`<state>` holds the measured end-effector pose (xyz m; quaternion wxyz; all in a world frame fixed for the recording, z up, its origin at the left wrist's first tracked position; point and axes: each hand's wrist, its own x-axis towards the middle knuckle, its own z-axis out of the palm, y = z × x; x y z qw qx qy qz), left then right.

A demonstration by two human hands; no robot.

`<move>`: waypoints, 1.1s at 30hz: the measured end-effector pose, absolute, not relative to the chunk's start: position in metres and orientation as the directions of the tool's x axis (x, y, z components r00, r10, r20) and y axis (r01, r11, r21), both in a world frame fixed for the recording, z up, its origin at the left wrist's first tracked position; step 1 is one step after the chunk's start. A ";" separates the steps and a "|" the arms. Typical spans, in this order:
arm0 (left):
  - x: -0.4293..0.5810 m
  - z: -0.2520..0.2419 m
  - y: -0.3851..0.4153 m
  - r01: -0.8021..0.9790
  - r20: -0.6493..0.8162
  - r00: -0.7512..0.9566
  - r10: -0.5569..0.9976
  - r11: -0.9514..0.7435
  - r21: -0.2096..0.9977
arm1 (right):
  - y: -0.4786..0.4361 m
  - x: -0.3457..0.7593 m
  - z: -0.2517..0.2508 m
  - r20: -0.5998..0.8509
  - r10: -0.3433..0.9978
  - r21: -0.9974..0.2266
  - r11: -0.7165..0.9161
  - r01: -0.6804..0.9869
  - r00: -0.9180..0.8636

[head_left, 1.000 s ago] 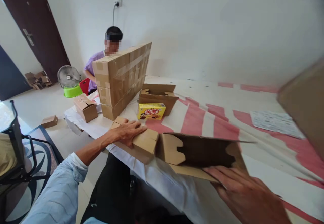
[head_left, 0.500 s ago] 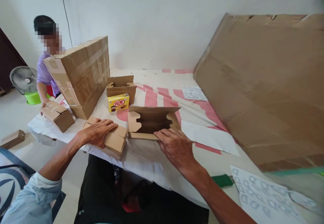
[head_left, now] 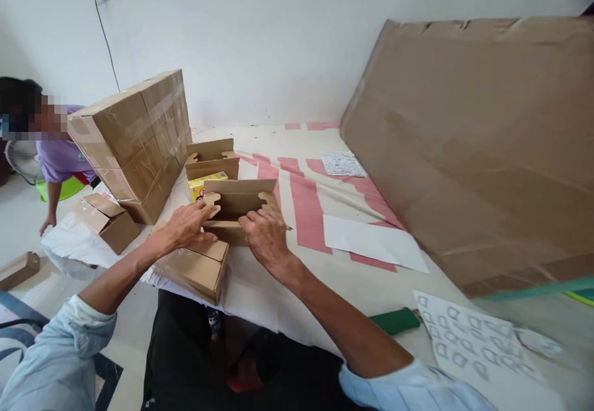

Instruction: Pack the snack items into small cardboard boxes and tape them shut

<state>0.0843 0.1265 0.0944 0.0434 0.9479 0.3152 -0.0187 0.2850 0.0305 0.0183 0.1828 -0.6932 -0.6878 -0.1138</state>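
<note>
An open cardboard box [head_left: 227, 233] stands upright on the cloth-covered table, its flaps raised. My right hand [head_left: 268, 234] is closed on its front right edge, fingers curled over the rim. My left hand [head_left: 185, 226] reaches to the box's left side flap with fingers stretched and the thumb apart. Beneath my left hand lies a closed cardboard box [head_left: 197, 270] at the table's front edge. A yellow printed carton [head_left: 198, 187] is partly hidden behind the open box. Farther back, a second open cardboard box [head_left: 213, 168] stands beside the taped stack.
Taped cardboard boxes [head_left: 134, 138] form a stack at the left, with a small box [head_left: 109, 222] before it. A person in purple [head_left: 65, 157] bends beyond them. Large cardboard [head_left: 464, 151] leans at the right. A green-handled tool [head_left: 394, 321] and a printed sheet [head_left: 473, 337] lie front right.
The open box has moved left and back, in front of the yellow carton. My left hand has left the closed box for the open one. The other person has let go of the small box and bent down.
</note>
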 end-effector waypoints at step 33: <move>0.154 0.076 0.258 0.559 -0.010 0.805 0.593 -0.765 -0.318 | -0.012 0.304 -0.140 0.416 0.890 -0.329 -0.044 0.943 0.186</move>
